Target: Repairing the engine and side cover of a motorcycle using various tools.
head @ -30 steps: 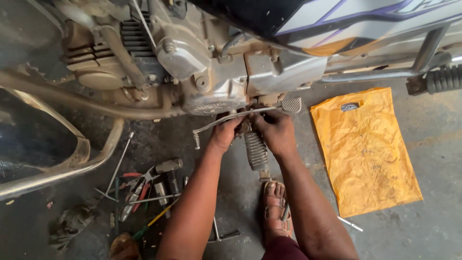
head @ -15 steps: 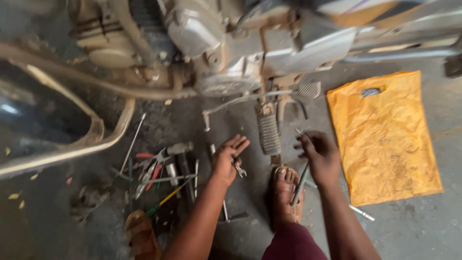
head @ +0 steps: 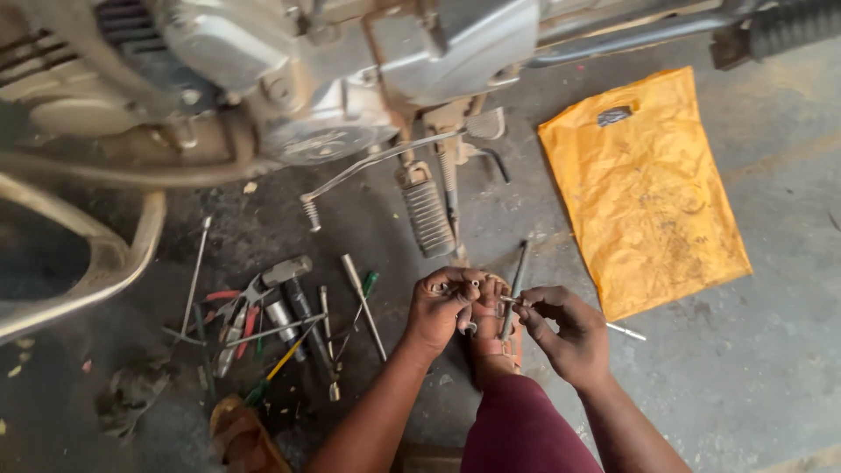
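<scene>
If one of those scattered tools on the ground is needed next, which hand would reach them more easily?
Probably the left hand: the pile of metal hand tools lies on its side, nearest it. The right hand sits across the sandalled foot, pinching a thin metal rod.

Soft daylight is falling evenly across the concrete floor [head: 753, 350], brightening right of the yellow bag [head: 644, 188]; deep shadow is pooling left of it under the slightly blurred engine [head: 289, 79].
</scene>
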